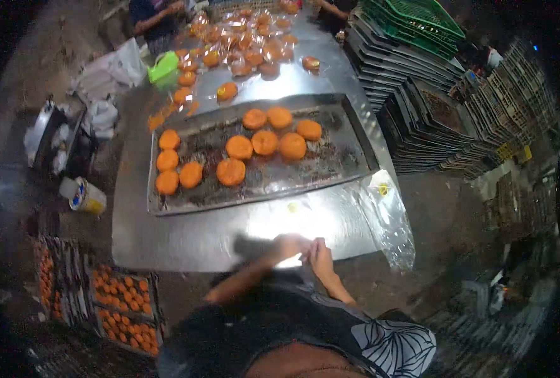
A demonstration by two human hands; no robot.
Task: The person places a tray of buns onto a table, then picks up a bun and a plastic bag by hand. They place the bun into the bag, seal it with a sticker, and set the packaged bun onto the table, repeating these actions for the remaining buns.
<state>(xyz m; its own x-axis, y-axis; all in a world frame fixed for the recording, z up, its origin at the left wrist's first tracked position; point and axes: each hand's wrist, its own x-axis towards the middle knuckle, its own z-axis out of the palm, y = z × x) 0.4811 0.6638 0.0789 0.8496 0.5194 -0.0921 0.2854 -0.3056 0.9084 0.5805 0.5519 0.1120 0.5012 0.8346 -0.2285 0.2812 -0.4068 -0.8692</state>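
Both of my hands meet at the near edge of the metal table [135,233]. My left hand [287,247] is blurred, and its fingers cannot be made out. Beside it on the right, my right hand [319,255] has its fingers drawn together; what they hold, if anything, is too small to tell. Beyond them lies a dark baking tray [198,195] with several round orange buns, one of them a bun [230,171] near the tray's front. Clear plastic bags [390,220] with a yellow label lie on the table right of my hands.
Wrapped buns [248,53] are heaped at the table's far end, near a green bag [162,67]. Two people's arms show there. Stacked trays [412,120] and green crates [418,22] stand on the right. Bun trays [125,309] sit low left, below a white bucket [92,196].
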